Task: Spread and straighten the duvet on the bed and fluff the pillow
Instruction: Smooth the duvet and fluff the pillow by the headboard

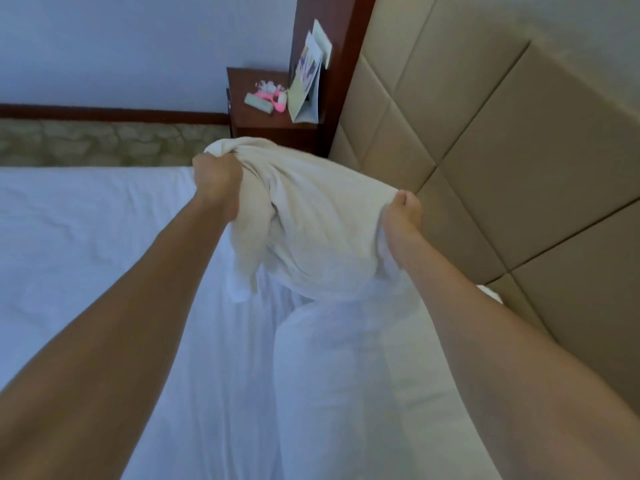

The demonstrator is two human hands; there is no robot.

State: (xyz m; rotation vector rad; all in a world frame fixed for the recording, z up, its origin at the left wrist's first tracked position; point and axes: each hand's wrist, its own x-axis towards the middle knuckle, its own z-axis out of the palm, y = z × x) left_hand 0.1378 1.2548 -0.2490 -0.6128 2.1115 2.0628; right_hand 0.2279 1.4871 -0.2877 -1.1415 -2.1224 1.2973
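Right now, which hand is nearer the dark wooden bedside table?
Left. The left hand grips the white pillow just below the dark wooden bedside table; the right hand grips it nearer the padded beige headboard.

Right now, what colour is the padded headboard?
Beige padded headboard, square-panelled; head view shows it best.

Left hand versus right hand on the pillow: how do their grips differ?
The left hand bunches the pillow's far top corner in a fist; the right hand pinches its edge nearer the headboard. The left hand sits farther out and higher in frame than the right. Both hold the pillow lifted above the bed.
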